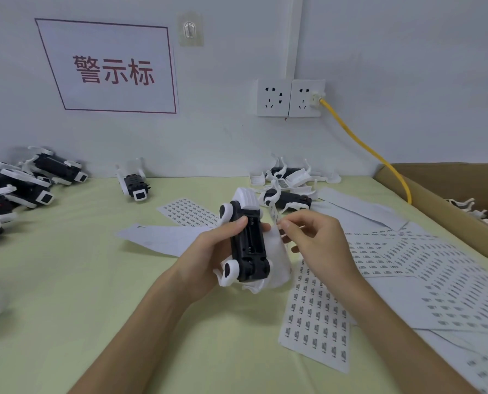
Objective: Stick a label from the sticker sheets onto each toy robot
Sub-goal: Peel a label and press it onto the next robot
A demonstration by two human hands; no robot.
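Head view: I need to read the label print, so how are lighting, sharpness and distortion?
Head view: soft, even light, faint shadows, no glare; the wide lens skews the wall sign and stretches the toy robots at the left edge; print on the sticker sheets and on the label in the right hand is too small and soft to read.

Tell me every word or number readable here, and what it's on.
"警示标" in red, on the white wall sign.
Sticker sheets on the table: print too small to read.
Label pinched by the right hand: too blurred to read.
Toy robot in the left hand: no text visible.
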